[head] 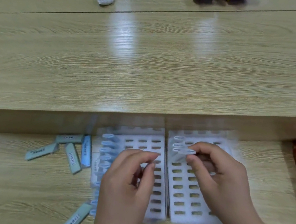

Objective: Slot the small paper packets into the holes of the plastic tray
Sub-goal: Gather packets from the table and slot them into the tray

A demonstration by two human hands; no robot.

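Right fingers (192,160) tight on a packet (181,150) above the tray (183,192) — left fingers' (141,155) hold unclear

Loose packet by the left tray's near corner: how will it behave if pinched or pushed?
The packet lies flat and looks thin, so it probably won't roll; on the smooth table it would likely slide. Being small paper, it is likely light and may bend under a grip. Its far end reaches the left tray, so a push might nudge that.

Left hand (128,178), fingers curled toward the thumb; right hand (217,173), thumb and forefinger pinched on a packet (181,150).
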